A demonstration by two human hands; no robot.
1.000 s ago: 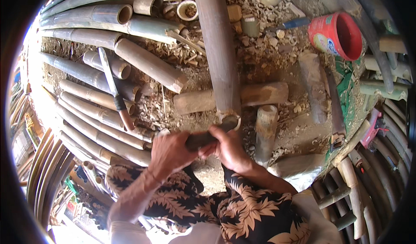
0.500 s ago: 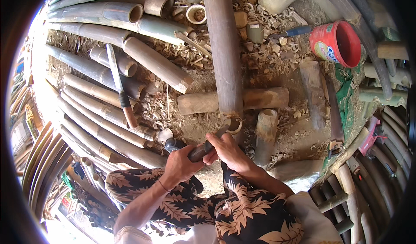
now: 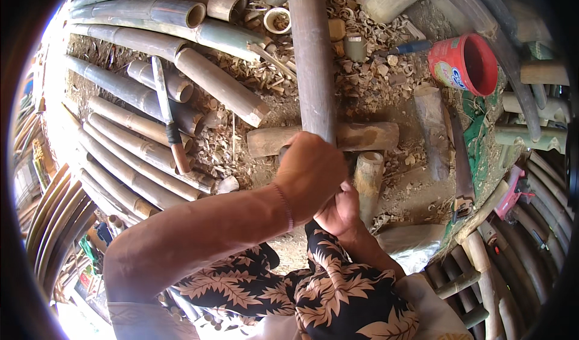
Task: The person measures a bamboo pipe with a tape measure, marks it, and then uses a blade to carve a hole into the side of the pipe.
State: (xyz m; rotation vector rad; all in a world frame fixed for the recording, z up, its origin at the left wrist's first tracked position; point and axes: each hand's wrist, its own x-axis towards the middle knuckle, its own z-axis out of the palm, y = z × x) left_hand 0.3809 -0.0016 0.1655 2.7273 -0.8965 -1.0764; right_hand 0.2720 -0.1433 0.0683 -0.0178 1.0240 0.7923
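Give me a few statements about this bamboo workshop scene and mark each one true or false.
1. The long upright bamboo pole runs from the top of the picture down to the person's hands. True.
2. The red plastic cup stands upright, full of water. False: it lies on its side at the upper right, its open mouth showing.
3. The left hand is closed into a fist just below the pole's near end. True.
4. The right hand rests on the red cup. False: it sits right under the left hand, far from the cup.
5. A long knife with a wooden handle lies across the stacked bamboo poles on the left. True.
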